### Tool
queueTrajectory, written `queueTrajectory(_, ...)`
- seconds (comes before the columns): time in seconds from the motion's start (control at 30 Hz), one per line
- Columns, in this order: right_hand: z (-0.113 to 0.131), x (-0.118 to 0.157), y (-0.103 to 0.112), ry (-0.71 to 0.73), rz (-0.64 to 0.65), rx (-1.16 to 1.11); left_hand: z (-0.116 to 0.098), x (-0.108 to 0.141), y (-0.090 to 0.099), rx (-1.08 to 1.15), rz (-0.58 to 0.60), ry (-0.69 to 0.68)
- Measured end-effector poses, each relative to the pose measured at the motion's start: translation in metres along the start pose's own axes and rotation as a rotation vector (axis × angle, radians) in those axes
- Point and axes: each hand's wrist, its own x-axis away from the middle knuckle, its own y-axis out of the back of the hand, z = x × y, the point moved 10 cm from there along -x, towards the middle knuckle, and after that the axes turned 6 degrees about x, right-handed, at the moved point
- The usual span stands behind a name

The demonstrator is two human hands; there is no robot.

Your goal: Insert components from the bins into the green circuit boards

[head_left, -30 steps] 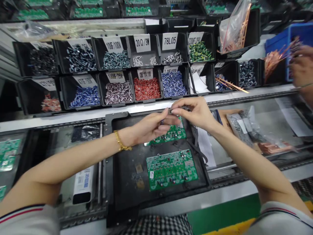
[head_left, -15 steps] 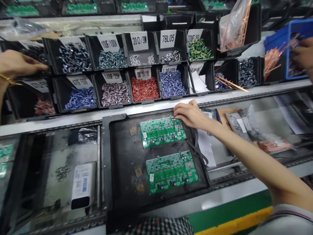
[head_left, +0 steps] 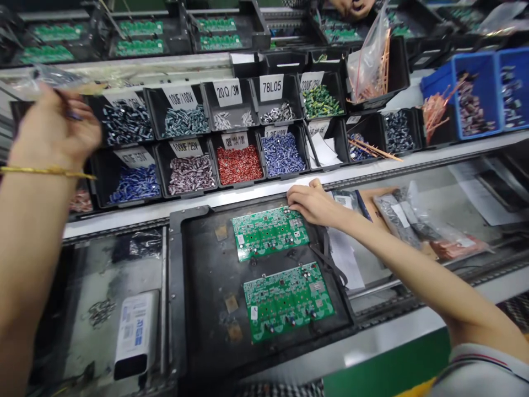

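Head view: nearest tray (head_left: 206,275) holds two boards (head_left: 288,302) (green).

Past the near side of my surface (head_left: 93,275), at lower right, I saw green floor (head_left: 384,358) with a yellow band (head_left: 417,388). Light glinted off the metal front edge (head_left: 351,358); a pale rail (head_left: 165,64) ran farther back.

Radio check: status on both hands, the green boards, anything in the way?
Left hand up by left-side parts bins, grip unclear. Right hand at upper green board's right end, partly covering it. Both boards in black tray.
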Motion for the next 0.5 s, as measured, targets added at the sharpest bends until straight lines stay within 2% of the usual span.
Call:
queueTrajectory(0.03, 0.0, 0.0, 0.0, 0.003, 0.001, 0.0, 0.005, 0.015, -0.018, 0.08, 0.029, -0.057)
queueTrajectory(0.07, 0.0, 0.0, 0.0, 0.005, 0.0, 0.0, 0.022, 0.032, -0.037, 0.133, 0.07, -0.03)
queueTrajectory(0.13, 0.001, 0.0, 0.001, 0.007, -0.008, -0.004, 0.075, 0.073, -0.069, 0.154, 0.101, 0.162)
queueTrajectory(0.2, 0.003, 0.001, 0.002, 0.015, -0.018, -0.002, 0.13, 0.118, -0.092, 0.068, 0.13, 0.336)
queueTrajectory(0.27, 0.005, 0.002, 0.004, 0.022, -0.025, 0.023, 0.18, 0.161, -0.104, -0.003, 0.153, 0.501)
queueTrajectory(0.33, 0.007, 0.004, 0.004, 0.027, -0.025, 0.066, 0.218, 0.194, -0.113, -0.035, 0.205, 0.622)
queueTrajectory(0.4, 0.008, 0.005, 0.005, 0.031, -0.02, 0.113, 0.24, 0.215, -0.117, -0.054, 0.247, 0.685)
queueTrajectory(0.5, 0.011, 0.005, 0.004, 0.057, -0.008, 0.181, 0.254, 0.227, -0.117, -0.073, 0.23, 0.728)
